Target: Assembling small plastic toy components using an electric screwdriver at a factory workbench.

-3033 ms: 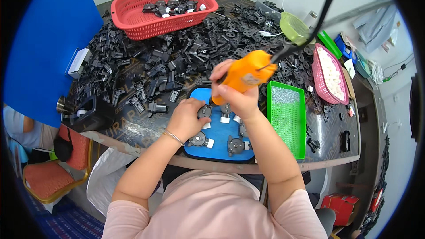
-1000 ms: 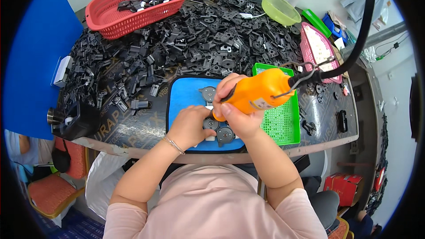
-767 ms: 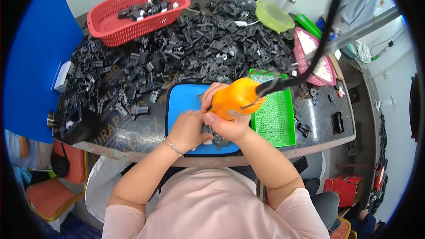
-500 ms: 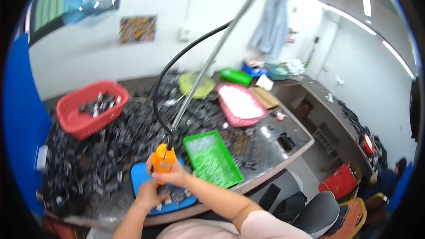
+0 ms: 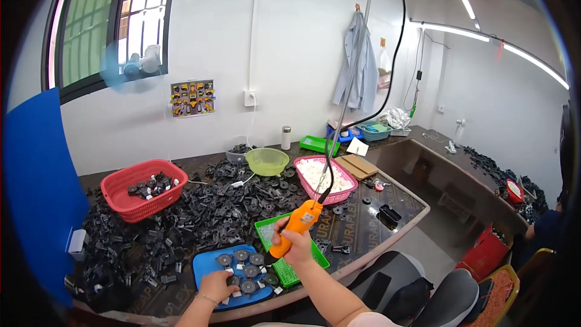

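Left end of the bench (image 5: 363, 233): red basket (image 5: 144, 210), some black parts inside. Then a loose pile of black pieces (image 5: 181, 230).

Near edge, blue mat (image 5: 204, 264) with the round black parts (image 5: 249, 287) on it, white tabs (image 5: 278, 290) sticking out. Look like hard plastic: light, stiff, probably a bit slick; tabs likely the weak spot. I'd hold by the round rim.

Left hand (image 5: 215, 287) on the mat's left side, half curled, thumb and index at the edge of one part. Can't tell if pinched or just touched.

Right of that, orange power driver (image 5: 298, 225): rigid, likely the heaviest item here, black cord (image 5: 331, 172) may drag. Hold round the body. Right hand (image 5: 295, 247) does that, fingers wrapped, driver tilted tip-down near the mat's right edge; tip contact unclear.

Green tray (image 5: 290, 273) below it. Pink basket (image 5: 339, 197) of white pieces beyond.
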Demonstrator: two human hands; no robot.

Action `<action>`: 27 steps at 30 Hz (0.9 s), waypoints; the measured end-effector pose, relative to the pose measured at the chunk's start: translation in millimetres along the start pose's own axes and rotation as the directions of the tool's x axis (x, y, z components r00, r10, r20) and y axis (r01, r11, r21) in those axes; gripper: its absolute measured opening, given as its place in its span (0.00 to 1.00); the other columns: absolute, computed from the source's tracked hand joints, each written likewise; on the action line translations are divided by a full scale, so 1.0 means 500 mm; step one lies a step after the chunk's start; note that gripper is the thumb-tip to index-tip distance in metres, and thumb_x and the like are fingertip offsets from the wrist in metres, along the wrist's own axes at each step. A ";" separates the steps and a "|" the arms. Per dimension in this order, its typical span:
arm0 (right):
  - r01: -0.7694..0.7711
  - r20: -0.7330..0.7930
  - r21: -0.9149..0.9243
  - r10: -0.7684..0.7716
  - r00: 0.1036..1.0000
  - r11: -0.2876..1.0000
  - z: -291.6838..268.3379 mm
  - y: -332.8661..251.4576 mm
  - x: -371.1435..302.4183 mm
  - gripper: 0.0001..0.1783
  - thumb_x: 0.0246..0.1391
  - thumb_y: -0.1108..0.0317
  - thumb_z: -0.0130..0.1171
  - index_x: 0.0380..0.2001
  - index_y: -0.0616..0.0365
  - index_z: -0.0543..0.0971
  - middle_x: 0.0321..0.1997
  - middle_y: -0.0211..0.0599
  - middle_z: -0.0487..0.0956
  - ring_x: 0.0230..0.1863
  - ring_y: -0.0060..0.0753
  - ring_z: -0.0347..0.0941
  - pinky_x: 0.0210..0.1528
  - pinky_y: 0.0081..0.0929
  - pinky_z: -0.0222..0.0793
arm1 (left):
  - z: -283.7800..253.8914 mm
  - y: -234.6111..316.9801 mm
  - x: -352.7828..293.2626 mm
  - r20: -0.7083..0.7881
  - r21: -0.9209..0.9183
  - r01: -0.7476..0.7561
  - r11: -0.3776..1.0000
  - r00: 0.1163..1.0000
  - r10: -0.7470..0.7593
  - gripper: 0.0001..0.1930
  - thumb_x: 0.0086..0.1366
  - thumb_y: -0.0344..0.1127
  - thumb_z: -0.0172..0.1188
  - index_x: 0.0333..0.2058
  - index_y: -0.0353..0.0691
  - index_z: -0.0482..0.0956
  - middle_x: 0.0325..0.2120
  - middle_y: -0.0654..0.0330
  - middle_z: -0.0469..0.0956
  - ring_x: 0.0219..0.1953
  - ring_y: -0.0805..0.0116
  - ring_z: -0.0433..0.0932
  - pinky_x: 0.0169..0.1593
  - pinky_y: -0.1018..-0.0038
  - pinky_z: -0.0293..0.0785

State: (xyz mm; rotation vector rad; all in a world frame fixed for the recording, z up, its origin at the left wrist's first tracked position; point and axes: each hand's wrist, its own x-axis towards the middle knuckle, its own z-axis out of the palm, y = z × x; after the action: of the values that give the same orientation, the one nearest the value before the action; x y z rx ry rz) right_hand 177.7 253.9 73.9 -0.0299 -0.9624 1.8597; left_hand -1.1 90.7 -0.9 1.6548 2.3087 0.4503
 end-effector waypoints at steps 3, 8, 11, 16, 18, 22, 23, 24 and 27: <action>0.043 0.021 0.007 -0.043 0.999 0.999 -0.001 -0.019 -0.018 0.14 0.41 0.72 0.55 0.36 0.59 0.72 0.33 0.40 0.72 0.24 0.33 0.70 0.31 0.31 0.67 | -0.001 0.005 0.000 -0.014 0.026 0.012 1.000 1.000 -0.012 0.25 0.48 0.49 0.67 0.44 0.44 0.80 0.39 0.53 0.79 0.42 0.53 0.77 0.46 0.63 0.72; 0.066 0.036 0.005 -0.066 0.997 0.998 -0.008 -0.043 -0.033 0.14 0.41 0.72 0.55 0.36 0.58 0.71 0.33 0.39 0.72 0.24 0.32 0.70 0.31 0.30 0.67 | 0.004 -0.003 0.001 -0.031 0.017 0.015 1.000 0.999 -0.014 0.25 0.48 0.48 0.68 0.45 0.44 0.79 0.40 0.54 0.79 0.43 0.53 0.77 0.47 0.63 0.72; 0.091 0.000 0.020 -0.091 0.996 0.996 -0.022 -0.055 -0.034 0.15 0.41 0.72 0.55 0.36 0.57 0.71 0.33 0.38 0.72 0.24 0.31 0.70 0.30 0.29 0.67 | -0.006 0.003 0.003 0.002 0.024 0.038 0.999 0.999 -0.038 0.26 0.48 0.48 0.68 0.45 0.44 0.79 0.40 0.53 0.79 0.43 0.54 0.77 0.47 0.64 0.72; 0.134 -0.052 -0.013 -0.134 0.990 0.991 -0.040 -0.081 -0.028 0.18 0.41 0.71 0.56 0.39 0.55 0.69 0.34 0.38 0.72 0.24 0.31 0.70 0.30 0.29 0.68 | -0.022 0.019 0.004 0.082 -0.035 0.094 0.995 0.992 -0.091 0.26 0.46 0.46 0.70 0.45 0.43 0.79 0.41 0.52 0.79 0.43 0.53 0.77 0.48 0.64 0.72; 0.177 -0.110 -0.075 -0.185 0.977 0.981 -0.053 -0.096 -0.025 0.18 0.41 0.70 0.56 0.39 0.55 0.68 0.34 0.38 0.72 0.23 0.31 0.70 0.29 0.29 0.68 | -0.025 0.024 0.009 0.075 -0.063 0.081 0.995 0.994 -0.076 0.26 0.46 0.45 0.70 0.45 0.42 0.79 0.40 0.52 0.79 0.43 0.52 0.77 0.48 0.64 0.72; 0.198 -0.150 -0.126 -0.216 0.965 0.972 -0.069 -0.106 -0.035 0.18 0.42 0.70 0.57 0.39 0.56 0.68 0.34 0.37 0.70 0.24 0.30 0.69 0.28 0.28 0.67 | -0.014 0.006 0.004 0.010 -0.116 0.013 0.993 1.000 -0.012 0.25 0.46 0.43 0.70 0.43 0.38 0.79 0.40 0.50 0.79 0.43 0.52 0.77 0.47 0.64 0.72; 0.201 -0.145 -0.112 -0.216 0.966 0.973 -0.077 -0.103 -0.039 0.18 0.42 0.69 0.58 0.40 0.56 0.69 0.34 0.37 0.70 0.24 0.30 0.69 0.28 0.27 0.66 | -0.014 0.007 -0.001 0.007 -0.103 0.017 0.995 1.000 -0.017 0.27 0.44 0.42 0.72 0.44 0.37 0.79 0.39 0.49 0.79 0.42 0.52 0.77 0.47 0.66 0.73; 0.195 -0.145 -0.116 -0.210 0.967 0.974 -0.081 -0.104 -0.036 0.18 0.42 0.69 0.58 0.40 0.56 0.69 0.34 0.37 0.70 0.24 0.30 0.69 0.28 0.27 0.66 | -0.016 0.008 0.001 0.010 -0.109 0.021 0.994 1.000 -0.020 0.27 0.44 0.42 0.72 0.44 0.37 0.79 0.39 0.49 0.79 0.42 0.52 0.77 0.47 0.66 0.73; 0.215 -0.149 -0.040 -0.219 0.964 0.976 -0.088 -0.101 -0.027 0.17 0.42 0.76 0.55 0.39 0.58 0.69 0.33 0.40 0.72 0.24 0.32 0.70 0.29 0.29 0.69 | -0.018 0.006 0.006 -0.005 -0.073 -0.012 0.997 1.000 0.011 0.26 0.44 0.43 0.71 0.43 0.38 0.79 0.39 0.50 0.79 0.42 0.52 0.77 0.47 0.65 0.73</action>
State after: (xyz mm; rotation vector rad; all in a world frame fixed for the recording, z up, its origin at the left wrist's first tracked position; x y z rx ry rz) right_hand 241.2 278.9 70.5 -0.0769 -0.8468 1.6201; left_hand -3.2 93.7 8.6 1.6353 2.2592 0.5352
